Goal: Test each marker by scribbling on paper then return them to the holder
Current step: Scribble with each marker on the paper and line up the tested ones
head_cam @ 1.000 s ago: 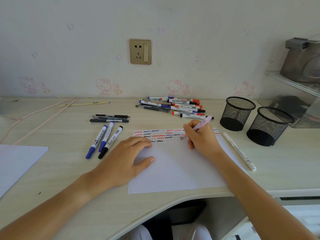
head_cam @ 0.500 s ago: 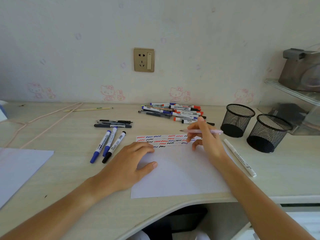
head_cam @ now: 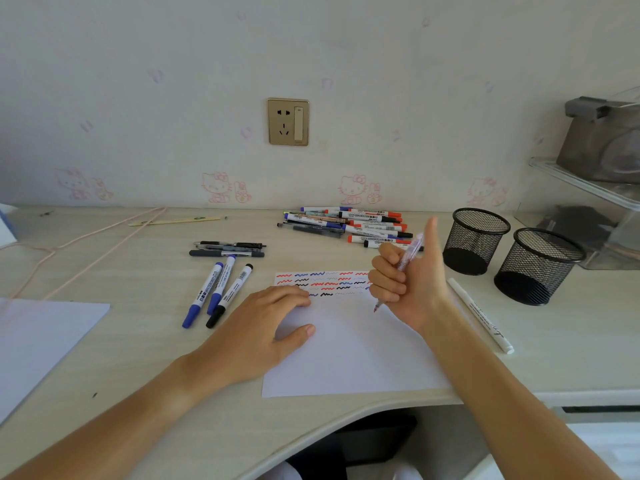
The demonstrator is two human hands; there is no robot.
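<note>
We see the right hand (head_cam: 407,284) raised just above the white sheet of paper (head_cam: 349,348), fingers curled into a fist around a slim pale pink pen (head_cam: 405,259), thumb sticking straight up; the pen's tip points down toward the paper's right part. The left hand (head_cam: 263,327) lies flat and spread on the sheet's left edge, holding nothing. Across the top of the paper run rows of red, blue and black scribbles (head_cam: 323,282). On the pale wooden desk (head_cam: 145,344), left of the sheet, three capped markers (head_cam: 216,292) lie side by side, two blue and one black, with two dark pens (head_cam: 228,249) just behind them. A heap of red, blue and black markers (head_cam: 346,225) sits near the wall. Right of the hand stand two empty black mesh holders (head_cam: 479,240), upright and close together, and a white marker (head_cam: 479,315) lies just beside the paper's right edge
</note>
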